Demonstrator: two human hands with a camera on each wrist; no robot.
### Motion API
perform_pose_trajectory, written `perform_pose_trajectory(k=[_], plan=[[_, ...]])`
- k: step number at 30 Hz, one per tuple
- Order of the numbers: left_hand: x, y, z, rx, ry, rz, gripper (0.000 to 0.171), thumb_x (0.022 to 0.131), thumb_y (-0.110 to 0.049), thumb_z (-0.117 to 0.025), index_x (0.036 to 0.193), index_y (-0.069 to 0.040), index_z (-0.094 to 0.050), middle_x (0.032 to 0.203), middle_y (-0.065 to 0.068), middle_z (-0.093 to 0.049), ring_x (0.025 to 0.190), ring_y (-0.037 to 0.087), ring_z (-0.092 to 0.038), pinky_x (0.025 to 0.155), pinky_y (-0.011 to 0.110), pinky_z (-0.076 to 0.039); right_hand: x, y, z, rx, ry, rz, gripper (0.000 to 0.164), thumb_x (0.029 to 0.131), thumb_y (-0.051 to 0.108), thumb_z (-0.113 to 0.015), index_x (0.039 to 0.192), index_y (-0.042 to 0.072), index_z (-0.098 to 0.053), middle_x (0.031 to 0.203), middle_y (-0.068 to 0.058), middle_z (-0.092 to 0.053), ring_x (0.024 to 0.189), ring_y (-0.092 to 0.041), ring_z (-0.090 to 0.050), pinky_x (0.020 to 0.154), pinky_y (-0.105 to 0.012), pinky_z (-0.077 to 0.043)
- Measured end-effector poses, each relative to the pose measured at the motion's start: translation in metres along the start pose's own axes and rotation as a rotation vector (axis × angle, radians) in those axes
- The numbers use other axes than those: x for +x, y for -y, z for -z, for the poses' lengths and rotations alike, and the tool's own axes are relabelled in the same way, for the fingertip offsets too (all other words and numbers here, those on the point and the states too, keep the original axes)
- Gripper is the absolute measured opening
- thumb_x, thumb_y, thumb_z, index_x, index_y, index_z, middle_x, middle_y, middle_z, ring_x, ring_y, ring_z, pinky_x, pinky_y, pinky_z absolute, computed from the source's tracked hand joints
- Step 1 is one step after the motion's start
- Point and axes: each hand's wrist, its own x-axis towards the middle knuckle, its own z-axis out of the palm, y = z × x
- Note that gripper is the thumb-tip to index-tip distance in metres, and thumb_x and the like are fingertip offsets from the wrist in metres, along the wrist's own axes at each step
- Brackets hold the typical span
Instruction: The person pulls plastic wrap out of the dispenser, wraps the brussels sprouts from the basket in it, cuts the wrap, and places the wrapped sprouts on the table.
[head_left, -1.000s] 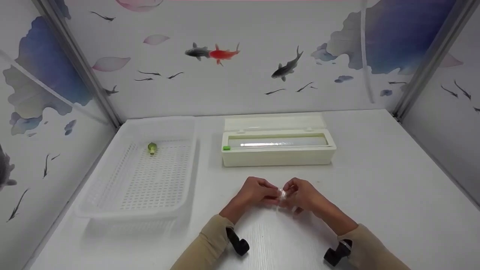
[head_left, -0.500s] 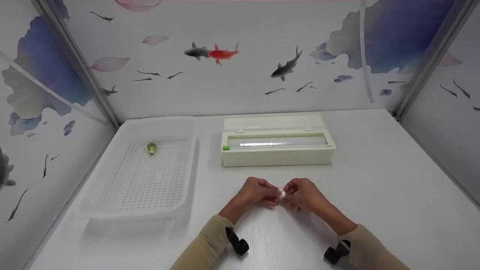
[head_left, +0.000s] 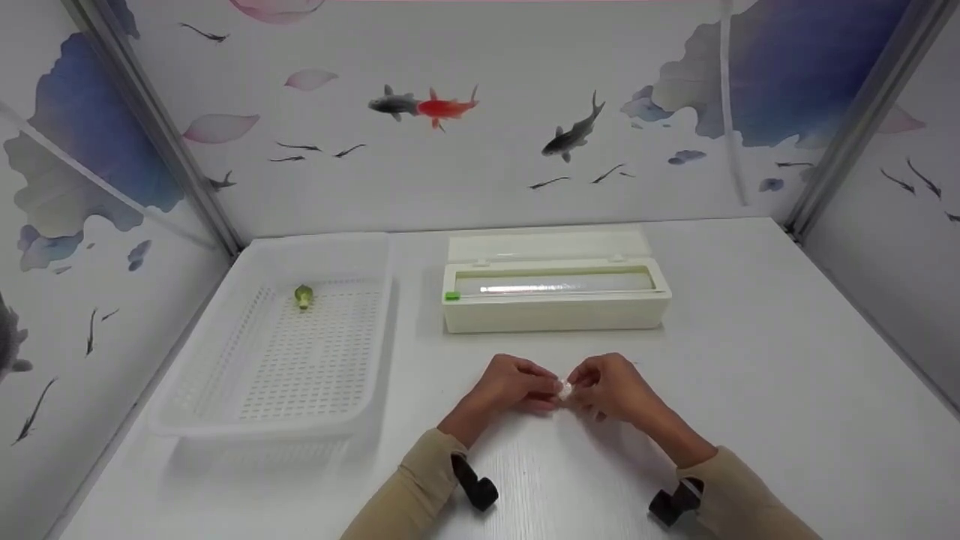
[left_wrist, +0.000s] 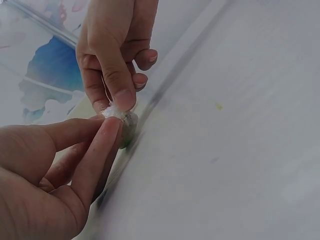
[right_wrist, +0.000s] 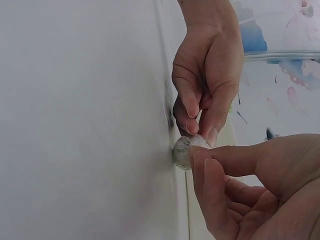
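Between my two hands is a small roundish green piece (left_wrist: 128,134) wrapped in clear film, its kind hidden by the wrap and fingers. The bunched film (left_wrist: 116,112) gathers at its top. My left hand (head_left: 516,384) pinches this bunch between thumb and fingertips. From the other side, my right hand (head_left: 611,388) also pinches the film with thumb and index finger, its other fingers loosely curled. In the right wrist view the wrapped green piece (right_wrist: 181,153) shows just below the fingertips, close above the white tabletop.
Behind the hands stands a cream cling film dispenser (head_left: 555,316), lid raised, with a green slider (head_left: 452,296) at its left end. At left is a white perforated basket (head_left: 379,360) holding a small green wrapped-looking piece (head_left: 304,295). Printed panels (head_left: 480,187) enclose the table.
The right hand's fingers shift slightly about the bunched film, and its wrist turns a little. The left hand stays in place; dispenser and basket are unmoved.
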Motion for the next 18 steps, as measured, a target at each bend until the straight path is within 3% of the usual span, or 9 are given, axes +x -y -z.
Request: perform_pose_trajectory(k=[18], plan=[[-0.0004,0.002,0.0038,-0.057,0.043,-0.012,0.017,0.084,-0.007,-0.079,0.099,0.001,-0.078,0.089,0.019,-0.077,0.071,0.016,-0.076,0.066,0.027,-0.063,0.0021,-0.0002,0.0037,0.001,-0.053,-0.028,0.01,0.086,-0.001,-0.074,0.091,0.006,-0.079,0.086,-0.005,-0.075,0.064,-0.012,-0.058,0.05,-0.024,-0.053]])
